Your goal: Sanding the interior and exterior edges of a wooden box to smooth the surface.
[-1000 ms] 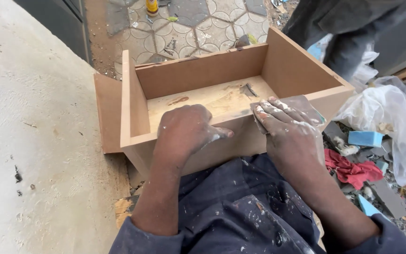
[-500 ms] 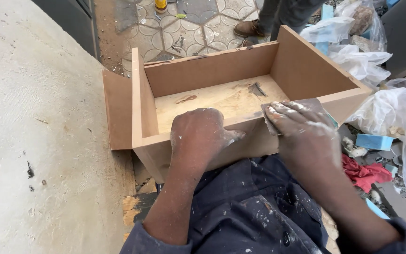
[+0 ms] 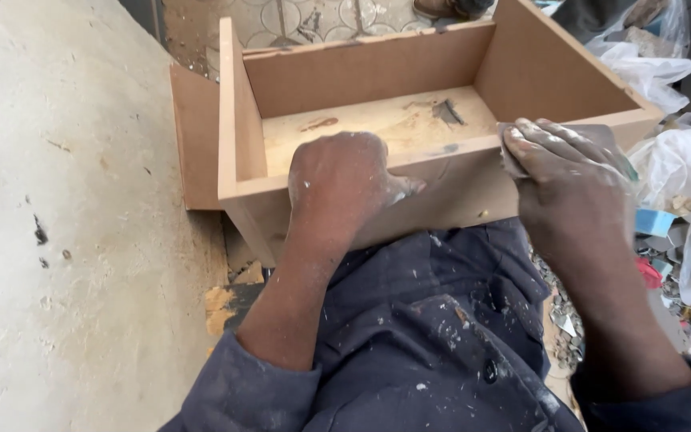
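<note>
the brown board box (image 3: 377,104) rests against the person's lap, open side up, its long axis running left to right across the view, just ahead of both hands. the near front wall is the part in hand. the left hand (image 3: 341,188) is curled over that wall's top edge near its middle, fingers bent down the near face, gripping the board. the right hand (image 3: 561,176) lies farther right on the same edge, fingers flat and together, pressing a grey piece of abrasive sheet (image 3: 601,140) onto the rim; both hands are equally near the wall. both forearms come up from the dark paint-flecked trousers (image 3: 425,336). white plastic bags (image 3: 681,200) lie at right, and a pale concrete slab (image 3: 65,240) at left.
</note>
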